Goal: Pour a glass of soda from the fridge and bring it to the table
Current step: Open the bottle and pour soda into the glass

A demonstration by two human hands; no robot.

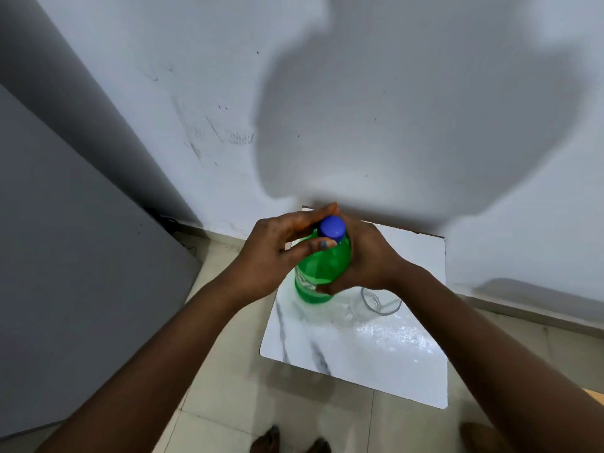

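Observation:
A green soda bottle [322,273] with a blue cap [332,228] is held upright above a small white marble-patterned table [376,348]. My right hand [362,256] wraps around the bottle's shoulder from the right. My left hand [277,246] is at the neck, its thumb and fingers pinching around the cap. A clear empty glass [380,300] stands on the table just right of the bottle, partly hidden by my right wrist.
The table stands against a white wall [327,93]. A grey fridge side [72,256] fills the left. Beige floor tiles [228,403] surround the table, and my bare feet [291,441] show at the bottom edge.

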